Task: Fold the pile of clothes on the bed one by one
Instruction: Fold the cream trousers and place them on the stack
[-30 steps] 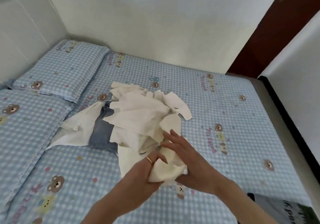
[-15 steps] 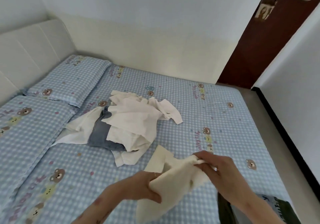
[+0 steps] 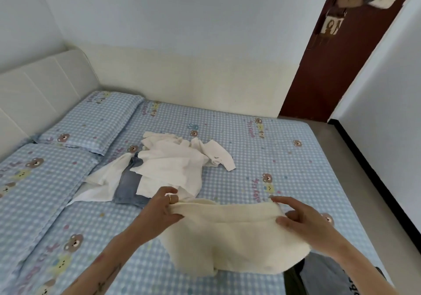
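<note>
Cream knit fabric fills the near middle of the view: a cream garment [image 3: 237, 233] is stretched out between both hands above the bed [image 3: 273, 158], its top edge pulled into a line and the rest hanging down toward the near edge of the mattress. The left hand [image 3: 159, 210] has its grip closed on the left end of that top edge, thumb and fingers pinching the cloth, a ring on one finger. The right hand [image 3: 305, 224] pinches the right end in the same way, thumb on the near side and fingers over the far side of the fold.

Beyond the held garment, near the middle of the bed, lies the pile of clothes [image 3: 173, 167]. It is mostly white pieces heaped loosely, with a sleeve trailing off to the right. Blue denim [image 3: 129, 185] shows from under the white layers on the left side of the pile, and another white piece spreads out flat to the left of the denim.

Blue-and-white checked sheeting with cartoon bears covers the bed. Two pillows [image 3: 91, 124] in the same print lie along the left, against a padded white headboard [image 3: 41, 85]. A dark brown door [image 3: 330, 67] stands at the far right corner of the room.
</note>
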`<state>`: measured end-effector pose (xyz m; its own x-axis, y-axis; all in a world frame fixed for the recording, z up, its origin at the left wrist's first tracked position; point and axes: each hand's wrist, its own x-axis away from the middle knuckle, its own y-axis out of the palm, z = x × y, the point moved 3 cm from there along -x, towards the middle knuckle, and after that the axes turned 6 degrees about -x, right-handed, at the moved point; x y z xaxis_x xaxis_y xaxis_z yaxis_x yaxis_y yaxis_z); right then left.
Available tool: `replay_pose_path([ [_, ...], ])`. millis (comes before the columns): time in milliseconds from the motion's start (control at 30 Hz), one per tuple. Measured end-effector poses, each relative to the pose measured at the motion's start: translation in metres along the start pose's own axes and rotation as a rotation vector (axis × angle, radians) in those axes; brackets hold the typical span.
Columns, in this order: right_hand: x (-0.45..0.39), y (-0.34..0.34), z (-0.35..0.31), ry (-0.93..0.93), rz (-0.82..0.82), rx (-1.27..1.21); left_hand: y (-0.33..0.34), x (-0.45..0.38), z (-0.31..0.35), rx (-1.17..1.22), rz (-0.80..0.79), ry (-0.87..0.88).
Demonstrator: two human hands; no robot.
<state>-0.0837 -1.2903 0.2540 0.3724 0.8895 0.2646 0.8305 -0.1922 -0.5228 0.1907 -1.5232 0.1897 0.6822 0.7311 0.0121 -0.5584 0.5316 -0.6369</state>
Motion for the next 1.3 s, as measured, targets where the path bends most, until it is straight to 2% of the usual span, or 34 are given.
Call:
replay_pose_path([
  [100,-0.007,0.012,0.005,-0.009,-0.077,0.009,-0.007,0.0,0.002,-0.053,-0.086,-0.038],
  [167,-0.01,0.006,0.002,-0.081,-0.004,0.083,-0.013,0.003,-0.001,-0.101,-0.22,-0.045],
  [267,-0.009,-0.015,-0.001,-0.111,0.133,0.202,-0.024,0.009,-0.011,-0.306,-0.389,-0.012],
  [333,-0.007,-0.023,-0.001,-0.11,0.133,0.238,-0.026,0.011,-0.016,-0.381,-0.434,0.015],
  [400,-0.006,-0.028,-0.002,-0.114,0.1,0.244,-0.026,0.012,-0.019,-0.391,-0.378,0.026],
  [433,-0.006,-0.03,-0.004,-0.117,0.09,0.236,-0.027,0.011,-0.018,-0.345,-0.323,0.008],
  [500,-0.006,-0.035,-0.009,-0.121,0.097,0.197,-0.029,0.008,-0.014,-0.09,-0.226,-0.069],
  [600,-0.007,-0.046,-0.016,-0.122,0.145,0.133,-0.031,0.001,0.003,0.271,-0.213,-0.09],
  [733,-0.005,-0.064,-0.026,-0.134,0.164,0.03,-0.042,-0.007,0.025,0.559,-0.282,-0.104],
  [800,-0.002,-0.072,-0.031,-0.073,0.095,-0.064,-0.05,-0.01,0.036,0.657,-0.342,-0.131],
  [867,-0.003,-0.078,-0.035,0.017,-0.022,-0.042,-0.056,-0.017,0.048,0.7,-0.364,-0.159],
  [933,-0.009,-0.081,-0.041,0.073,-0.087,-0.078,-0.058,-0.03,0.06,0.74,-0.308,-0.249],
  [967,-0.014,-0.08,-0.045,0.103,-0.063,-0.165,-0.057,-0.037,0.067,0.771,-0.249,-0.322],
  [1067,-0.031,-0.062,-0.065,0.147,0.216,-0.442,-0.046,-0.054,0.103,0.92,0.058,-0.426],
  [1133,-0.043,-0.04,-0.086,0.114,0.353,-0.501,-0.03,-0.056,0.137,0.932,0.184,-0.37],
  [1300,-0.051,0.003,-0.134,-0.072,0.482,-0.499,0.002,-0.038,0.195,0.797,0.31,-0.143],
])
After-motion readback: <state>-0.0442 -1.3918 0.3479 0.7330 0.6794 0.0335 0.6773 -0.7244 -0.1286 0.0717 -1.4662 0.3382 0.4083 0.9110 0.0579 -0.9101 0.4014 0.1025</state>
